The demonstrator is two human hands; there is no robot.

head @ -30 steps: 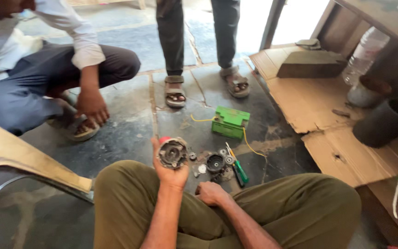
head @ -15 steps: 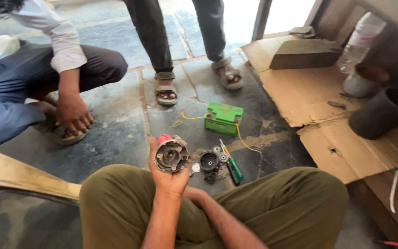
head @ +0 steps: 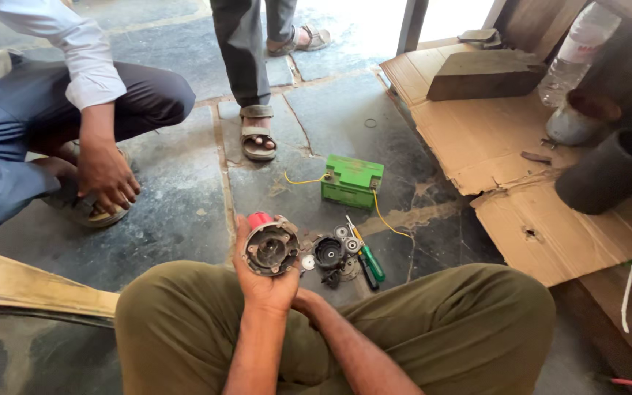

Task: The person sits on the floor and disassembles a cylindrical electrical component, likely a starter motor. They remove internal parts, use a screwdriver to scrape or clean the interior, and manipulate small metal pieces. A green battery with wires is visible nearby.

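Low centre of frame, the left hand [head: 261, 281] grips a round motor housing [head: 270, 247] — the right hand [head: 303, 300] sits behind it, grip unclear. Loose parts [head: 334, 254] lie just right.

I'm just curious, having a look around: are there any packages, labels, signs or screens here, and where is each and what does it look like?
Green box: on the stone floor ahead of the knees, rectangular, yellow wires trailing from it.
Flattened cardboard: on the right, brown, torn sheets.
Plastic bottle: upper right, clear, with a pale label.
No signs or screens.
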